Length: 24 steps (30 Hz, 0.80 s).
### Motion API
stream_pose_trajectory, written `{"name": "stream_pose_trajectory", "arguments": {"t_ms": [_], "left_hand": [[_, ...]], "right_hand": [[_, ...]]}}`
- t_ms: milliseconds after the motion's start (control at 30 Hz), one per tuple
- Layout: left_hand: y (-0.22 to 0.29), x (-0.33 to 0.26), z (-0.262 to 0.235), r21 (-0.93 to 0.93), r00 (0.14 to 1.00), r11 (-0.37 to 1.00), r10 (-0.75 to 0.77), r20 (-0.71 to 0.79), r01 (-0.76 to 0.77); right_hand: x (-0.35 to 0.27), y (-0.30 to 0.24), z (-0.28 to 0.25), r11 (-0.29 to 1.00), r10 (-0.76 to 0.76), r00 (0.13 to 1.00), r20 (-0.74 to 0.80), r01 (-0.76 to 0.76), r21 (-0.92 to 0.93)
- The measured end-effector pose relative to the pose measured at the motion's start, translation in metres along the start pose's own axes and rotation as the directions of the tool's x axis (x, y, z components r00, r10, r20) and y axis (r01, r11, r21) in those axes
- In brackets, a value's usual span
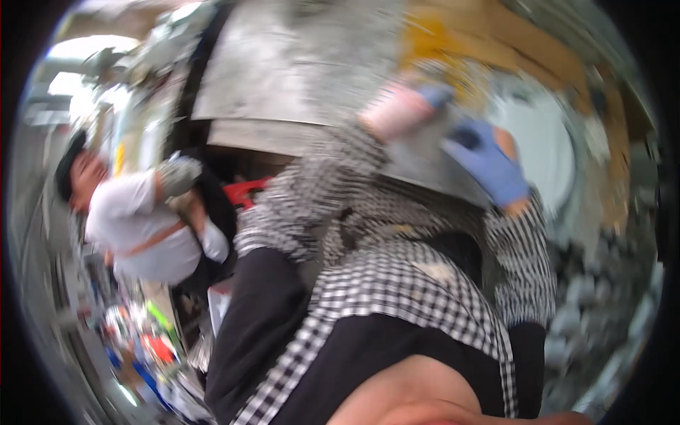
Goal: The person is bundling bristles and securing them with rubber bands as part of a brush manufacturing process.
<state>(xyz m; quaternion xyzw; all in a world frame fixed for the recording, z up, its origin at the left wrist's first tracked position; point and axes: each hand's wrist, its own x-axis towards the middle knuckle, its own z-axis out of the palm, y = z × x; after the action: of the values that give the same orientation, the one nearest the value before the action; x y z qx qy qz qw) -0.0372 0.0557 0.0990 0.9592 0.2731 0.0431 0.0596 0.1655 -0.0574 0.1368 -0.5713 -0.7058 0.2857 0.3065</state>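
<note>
Left hand [405,106] hung over grey worktop [283,78], grip too blurred to tell. Right hand [494,161] curled at dark piece [467,137], hold unclear; white oval thing [556,145] beside.

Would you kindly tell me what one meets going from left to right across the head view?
Co-worker in a white top, red object, gloved left hand, gloved right hand, white rounded panel.

A black top [258,304] sits under a black-and-white gingham apron [375,283] with matching checked shoulder straps [280,379]. Finer-checked sleeves [304,184] cover both forearms, and a periwinkle-blue glove [506,180] covers the right grip [491,161].
</note>
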Motion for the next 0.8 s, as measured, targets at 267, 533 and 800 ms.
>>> {"name": "stream_pose_trajectory", "arguments": {"t_ms": [267, 533, 800], "left_hand": [[0.035, 0.039, -0.009, -0.975, 0.792, 0.173, -0.572, -0.215, -0.140], [0.053, 0.063, -0.007, -0.990, 0.811, 0.054, -0.569, -0.137, -0.130], [0.069, 0.081, -0.009, -0.915, 0.911, 0.379, -0.411, -0.033, 0.138]], "right_hand": [[0.005, 0.008, 0.003, 0.989, 0.119, 0.989, -0.083, -0.111, 0.096], [-0.011, 0.038, -0.001, 0.894, 0.291, 0.951, -0.110, -0.229, 0.385], [-0.023, 0.068, -0.016, 0.938, 0.203, 0.961, -0.186, -0.137, 0.319]]}}
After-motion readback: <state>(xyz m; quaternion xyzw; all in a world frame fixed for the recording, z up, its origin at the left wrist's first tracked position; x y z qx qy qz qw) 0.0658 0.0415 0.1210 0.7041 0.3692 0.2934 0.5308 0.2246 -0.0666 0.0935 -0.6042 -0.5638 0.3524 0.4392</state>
